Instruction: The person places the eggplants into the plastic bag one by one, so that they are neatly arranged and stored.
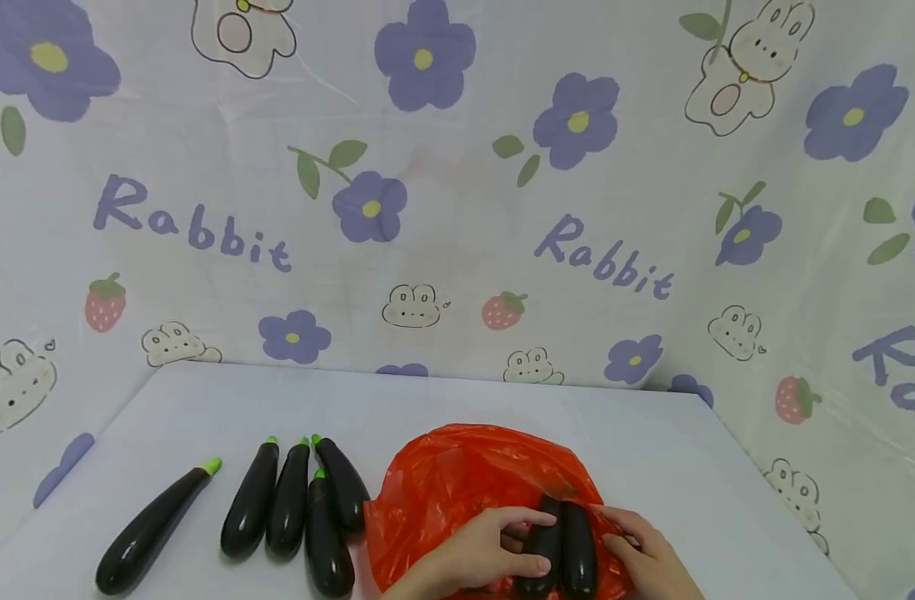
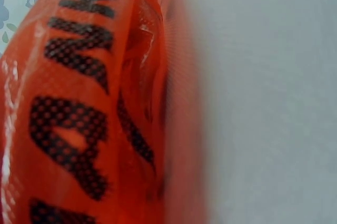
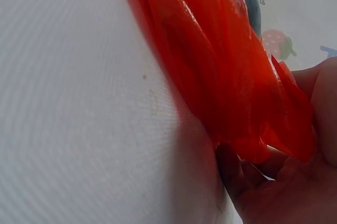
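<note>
A red plastic bag [image 1: 457, 475] lies spread on the white table at front centre right. On its mouth side are two dark eggplants, a left one [image 1: 545, 542] and a right one [image 1: 578, 550], side by side; their far ends are hidden. My left hand [image 1: 476, 546] grips the left eggplant between thumb and fingers. At the right, my right hand [image 1: 648, 554] pinches the bag's edge. The right wrist view shows this hand [image 3: 284, 187] holding gathered red plastic [image 3: 221, 66]. The left wrist view shows the bag's black-printed side [image 2: 73, 92], not the left hand.
Several eggplants lie on the table left of the bag: one [image 1: 153, 533] slants apart at far left, and a group [image 1: 287, 508] lies closer, its rightmost ones against or near the bag. A rabbit-and-flower printed cloth [image 1: 442, 250] hangs behind the white table [image 1: 652, 442].
</note>
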Demonstrator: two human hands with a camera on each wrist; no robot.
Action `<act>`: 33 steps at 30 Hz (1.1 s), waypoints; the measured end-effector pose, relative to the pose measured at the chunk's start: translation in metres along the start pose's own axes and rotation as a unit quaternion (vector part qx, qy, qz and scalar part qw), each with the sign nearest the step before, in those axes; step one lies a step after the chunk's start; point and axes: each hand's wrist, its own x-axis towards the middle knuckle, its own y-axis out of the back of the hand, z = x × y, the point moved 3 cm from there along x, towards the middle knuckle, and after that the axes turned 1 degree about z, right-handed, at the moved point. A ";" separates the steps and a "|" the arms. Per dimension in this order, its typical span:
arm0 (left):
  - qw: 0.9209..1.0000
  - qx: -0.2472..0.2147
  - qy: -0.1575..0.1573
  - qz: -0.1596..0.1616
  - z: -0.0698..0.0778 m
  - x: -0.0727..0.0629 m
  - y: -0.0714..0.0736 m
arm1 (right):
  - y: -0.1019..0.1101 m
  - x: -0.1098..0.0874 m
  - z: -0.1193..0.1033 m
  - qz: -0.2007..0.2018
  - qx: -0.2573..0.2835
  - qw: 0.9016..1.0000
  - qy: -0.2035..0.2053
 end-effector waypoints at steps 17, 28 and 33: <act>1.000 0.014 0.005 0.003 -0.001 0.001 0.001 | -0.002 0.001 0.000 0.003 -0.022 1.000 -0.010; 1.000 0.017 0.006 0.007 0.000 -0.001 -0.002 | 0.000 0.001 0.002 0.001 -0.022 1.000 -0.003; 1.000 0.019 0.001 0.006 0.000 0.000 -0.003 | 0.001 0.001 0.002 0.001 -0.022 1.000 -0.007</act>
